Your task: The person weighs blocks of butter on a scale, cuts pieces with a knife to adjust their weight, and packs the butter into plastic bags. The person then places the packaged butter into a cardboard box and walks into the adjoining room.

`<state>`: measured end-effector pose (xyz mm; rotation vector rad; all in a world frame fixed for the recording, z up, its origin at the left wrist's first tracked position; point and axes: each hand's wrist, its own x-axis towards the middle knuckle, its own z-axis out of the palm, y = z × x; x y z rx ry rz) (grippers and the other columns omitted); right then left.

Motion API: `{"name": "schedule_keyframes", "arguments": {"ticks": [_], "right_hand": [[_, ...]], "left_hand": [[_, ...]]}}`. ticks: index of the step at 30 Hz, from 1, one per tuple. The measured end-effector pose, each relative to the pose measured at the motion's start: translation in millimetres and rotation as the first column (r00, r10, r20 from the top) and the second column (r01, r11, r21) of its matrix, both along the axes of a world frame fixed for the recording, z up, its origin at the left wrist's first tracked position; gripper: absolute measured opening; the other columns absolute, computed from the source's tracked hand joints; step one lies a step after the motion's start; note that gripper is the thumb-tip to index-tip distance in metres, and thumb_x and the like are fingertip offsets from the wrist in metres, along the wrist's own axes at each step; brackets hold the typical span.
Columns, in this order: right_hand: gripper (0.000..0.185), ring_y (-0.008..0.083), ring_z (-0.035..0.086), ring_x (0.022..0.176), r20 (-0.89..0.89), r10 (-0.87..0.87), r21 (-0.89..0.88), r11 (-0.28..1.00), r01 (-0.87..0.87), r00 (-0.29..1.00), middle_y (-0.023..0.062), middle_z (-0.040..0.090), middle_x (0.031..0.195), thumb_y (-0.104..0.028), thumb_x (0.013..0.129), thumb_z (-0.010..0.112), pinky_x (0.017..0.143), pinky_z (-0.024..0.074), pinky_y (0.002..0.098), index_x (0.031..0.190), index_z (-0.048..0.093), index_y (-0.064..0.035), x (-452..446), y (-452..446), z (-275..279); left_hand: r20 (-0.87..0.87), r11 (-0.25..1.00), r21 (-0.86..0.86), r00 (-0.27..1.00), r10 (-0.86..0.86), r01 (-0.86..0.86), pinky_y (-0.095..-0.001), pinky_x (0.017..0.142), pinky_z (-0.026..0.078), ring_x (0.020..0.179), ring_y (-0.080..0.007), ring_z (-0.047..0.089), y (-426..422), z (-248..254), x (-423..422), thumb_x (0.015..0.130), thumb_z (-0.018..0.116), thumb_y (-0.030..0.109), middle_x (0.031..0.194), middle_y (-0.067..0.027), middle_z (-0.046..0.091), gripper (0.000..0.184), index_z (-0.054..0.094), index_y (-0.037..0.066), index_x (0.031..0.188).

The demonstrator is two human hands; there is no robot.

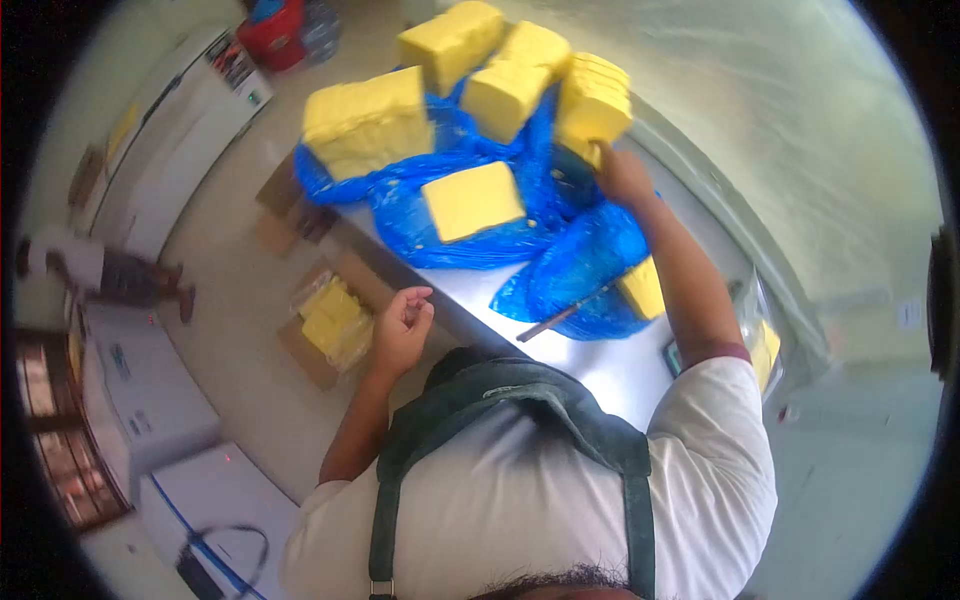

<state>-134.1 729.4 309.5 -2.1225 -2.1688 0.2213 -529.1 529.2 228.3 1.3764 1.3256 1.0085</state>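
Observation:
My right hand point(622, 174) reaches to the near end of a ridged yellow block point(594, 100) at the far right of the group. Its fingers look curled against that block, though blur and the hand itself hide part of the contact. Bent loosely, the fingers of my left hand point(402, 328) hover beside the table's edge with nothing in them. A flat-faced yellow block point(473, 202) lies on blue plastic sheeting point(400, 225) between my hands. A smaller yellow piece point(643, 289) rests by my right forearm. A long thin tool, perhaps a knife point(565, 314), lies nearby on the plastic.
More yellow blocks point(367, 120) stand at the table's far end. On the floor, an open cardboard box point(310, 355) holds yellow pieces in clear plastic. Another person point(110, 275) is at the left, near white chest appliances point(150, 375). A red bucket point(272, 38) sits far back.

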Motion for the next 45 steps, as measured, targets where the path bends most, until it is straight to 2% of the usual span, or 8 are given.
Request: {"name": "schedule_keyframes", "arguments": {"ticks": [4,6,11,13,18,21,29,45], "right_hand": [[0.069,0.035,0.067,0.099,-0.457,-0.017,0.245,0.959,0.144,0.889,0.0255,0.066,0.107,-0.014,0.081,0.072,0.087,0.0529,0.044,0.144,0.044,-0.0148,64.4,-84.1,70.6],[0.073,0.0274,0.066,0.098,-0.922,0.008,0.131,0.947,0.294,0.386,0.0185,0.066,0.109,-0.012,0.081,0.074,0.087,0.0536,0.0375,0.146,0.041,-0.0048,101.3,-143.8,99.6],[0.042,0.0212,0.065,0.098,-0.981,0.085,-0.049,0.759,0.649,-0.175,0.0126,0.064,0.111,-0.019,0.092,0.065,0.086,0.0551,0.0344,0.127,0.054,0.0006,210.3,-325.1,113.2],[0.039,0.0235,0.066,0.101,-0.886,0.247,-0.107,0.714,0.691,-0.392,0.0137,0.064,0.112,-0.021,0.095,0.062,0.086,0.0553,0.0352,0.126,0.054,0.0009,245.6,-405.3,100.2],[0.044,0.0257,0.065,0.106,-0.95,0.311,0.074,0.323,0.943,-0.032,0.0172,0.063,0.119,-0.023,0.098,0.055,0.091,0.0531,0.0366,0.131,0.05,0.0049,224.5,-550.1,77.8],[0.048,0.0267,0.064,0.109,-0.937,0.302,-0.046,0.397,0.917,-0.178,0.0182,0.062,0.123,-0.023,0.097,0.055,0.095,0.0513,0.037,0.135,0.047,0.0063,204.1,-618.1,42.7],[0.054,0.0287,0.061,0.116,-0.855,0.278,-0.224,0.565,0.794,-0.438,0.0217,0.058,0.131,-0.017,0.094,0.056,0.1,0.0486,0.0381,0.138,0.043,0.0102,141.5,-632.5,-26.8],[0.045,0.0277,0.057,0.117,-0.698,0.532,-0.276,0.416,0.866,-0.479,0.0164,0.056,0.129,-0.011,0.096,0.056,0.101,0.0464,0.0401,0.139,0.045,0.0012,199.5,-403.9,-62.7]], "left_hand": [[0.038,0.983,-0.022,0.983,-0.179,0.18,-0.0211,0.068,0.044,0.075,-0.0038,0.052,15.1,27.8,55.0,0.096,0.061,0.011,0.095,-0.0002,0.061,0.026,0.061,0.003,0.12],[0.041,0.95,-0.073,0.953,-0.301,0.303,-0.0223,0.077,0.045,0.085,-0.0056,0.055,19.2,30.3,90.3,0.097,0.061,0.011,0.1,-0.0012,0.063,0.025,0.061,0.0,0.119],[-0.053,0.801,-0.092,0.8,-0.598,0.592,-0.0235,0.076,0.046,0.088,-0.0074,0.056,7.2,51.0,198.8,0.094,0.063,0.011,0.102,-0.0032,0.065,0.021,0.067,0.003,0.113],[-0.326,0.564,0.187,0.592,-0.737,0.804,-0.0341,0.081,0.05,0.098,-0.0216,0.059,-0.8,60.5,242.6,0.088,0.067,0.016,0.109,-0.0102,0.065,0.022,0.072,0.011,0.109],[-0.676,0.047,0.467,0.391,-0.624,0.883,-0.0536,0.112,0.026,0.14,-0.0467,0.028,-45.3,102.8,352.6,0.082,0.073,0.026,0.149,-0.0218,0.039,0.03,0.073,0.022,0.111],[-0.863,-0.035,0.312,0.268,-0.428,0.949,-0.0561,0.112,0.024,0.143,-0.0516,0.018,-63.2,104.9,408.4,0.081,0.075,0.032,0.156,-0.0229,0.027,0.035,0.072,0.027,0.115],[-0.891,0.092,0.267,0.282,-0.357,0.959,-0.045,0.078,0.055,0.096,-0.0359,0.067,-69.1,110.6,477.0,0.09,0.061,0.026,0.133,-0.0107,0.059,0.046,0.053,0.017,0.134],[-0.761,-0.151,0.305,0.145,-0.632,0.94,-0.0495,0.074,0.054,0.089,-0.0416,0.067,-100.7,81.3,481.7,0.087,0.053,0.006,0.151,-0.0161,0.04,0.069,0.029,0.011,0.151]]}}
